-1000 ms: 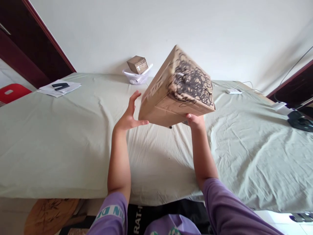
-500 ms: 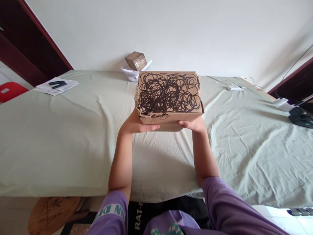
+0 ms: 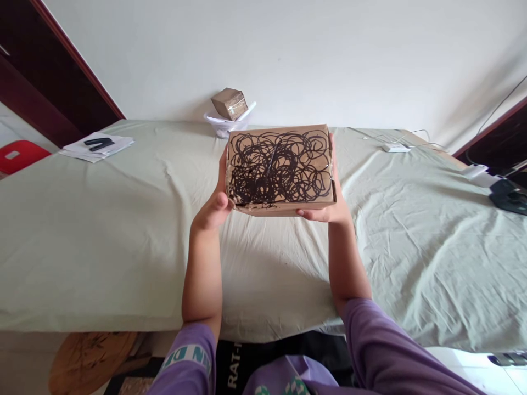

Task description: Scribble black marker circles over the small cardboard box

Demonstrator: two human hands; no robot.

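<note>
Between the near and far edges of the cloth-covered table (image 3: 102,247), a cardboard box (image 3: 282,164) (one face scribbled over in black) is gripped from both sides, the left hand (image 3: 214,206) clasping its left, the right hand (image 3: 335,204) its right.

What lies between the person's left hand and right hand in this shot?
A cardboard box with black scribbles on its facing side: the head view shows the left hand at its left and the right hand at its right.
</note>
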